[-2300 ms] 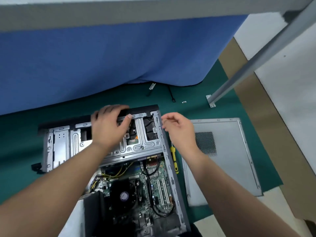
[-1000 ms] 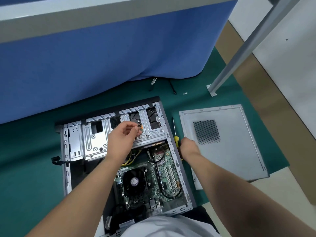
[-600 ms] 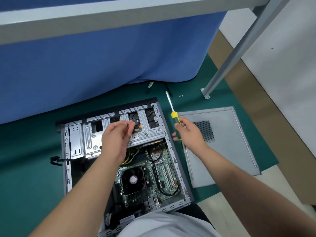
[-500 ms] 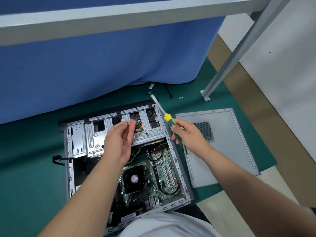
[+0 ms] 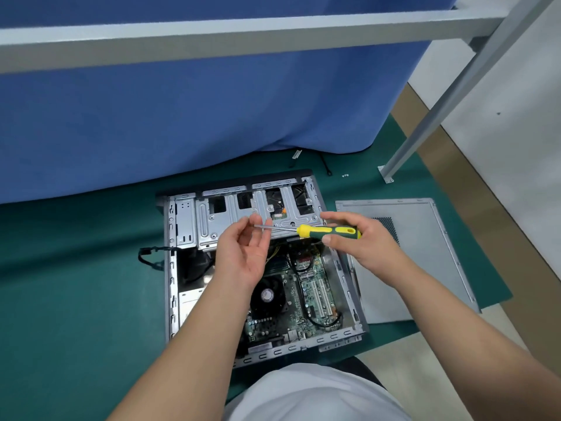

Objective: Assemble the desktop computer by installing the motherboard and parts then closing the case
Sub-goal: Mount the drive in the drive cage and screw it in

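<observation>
screwdriver (image 5: 329, 231) with yellow-and-green handle held level above the open computer case (image 5: 261, 268), its shaft pointing toward the person's left. right hand (image 5: 361, 241) is wrapped round the handle, thumb on the near side. left hand (image 5: 246, 247) is raised palm-up, thumb and forefinger drawn together at the shaft's tip; whether a screw sits between them is too small to tell. case lies on its side on the green mat (image 5: 76, 284), open face up. motherboard (image 5: 303, 293) is already seated in the near half, with a round cpu fan (image 5: 267, 296) and black cables on it. silver drive cage (image 5: 243, 214) spans the far half, directly below both hands. side panel (image 5: 419, 259), with a perforated vent, lies flat on the mat just right of the case, not yet fitted. two small screws (image 5: 345, 175) rest on the mat beyond the case, near a grey frame leg (image 5: 425, 129) and a blue cloth (image 5: 182, 110).

step in hand, by judgement: preparing the driver tip, probably loading or aligning a screw, to fasten the drive cage or another internal part. next move calls for lowering the tip squarely onto a mounting hole while the left fingers steady it, keeping the shaft upright and clear of cables. closing the case comes later.
</observation>
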The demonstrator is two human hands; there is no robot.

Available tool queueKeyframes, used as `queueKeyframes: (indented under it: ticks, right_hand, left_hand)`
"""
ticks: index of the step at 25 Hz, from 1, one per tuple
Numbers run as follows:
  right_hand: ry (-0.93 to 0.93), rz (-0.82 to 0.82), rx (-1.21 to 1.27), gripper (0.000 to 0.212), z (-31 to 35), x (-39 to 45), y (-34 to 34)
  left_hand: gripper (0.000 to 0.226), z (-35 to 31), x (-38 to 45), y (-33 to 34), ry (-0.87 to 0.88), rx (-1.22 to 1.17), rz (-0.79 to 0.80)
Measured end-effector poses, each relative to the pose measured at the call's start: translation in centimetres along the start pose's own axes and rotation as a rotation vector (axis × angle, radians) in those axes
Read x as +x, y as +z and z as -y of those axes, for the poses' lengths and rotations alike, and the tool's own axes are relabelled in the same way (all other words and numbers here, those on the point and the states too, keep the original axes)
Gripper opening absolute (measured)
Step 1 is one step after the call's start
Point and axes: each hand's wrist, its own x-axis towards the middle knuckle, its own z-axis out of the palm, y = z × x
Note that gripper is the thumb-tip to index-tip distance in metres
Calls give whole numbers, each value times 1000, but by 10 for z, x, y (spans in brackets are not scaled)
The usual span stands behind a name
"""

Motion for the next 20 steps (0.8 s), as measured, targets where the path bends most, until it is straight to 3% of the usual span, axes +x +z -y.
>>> queueKeyframes:
  ticks: [4, 6, 12, 20]
  right_hand:
    - [21, -209, 518, 27, 6, 1, 19]
    - [2, -282, 662, 26, 9, 1, 26]
    - [-38, -358, 617, 28, 15, 0, 37]
    - [-48, -307, 567, 29, 13, 0, 38]
  left_hand:
    - [20, -2, -8, 1, 5, -21, 12]
    - [19, -3, -12, 2, 15, -42, 23]
    - [13, -7, -16, 8, 30, -60, 46]
    - [18, -8, -8, 7, 18, -31, 22]
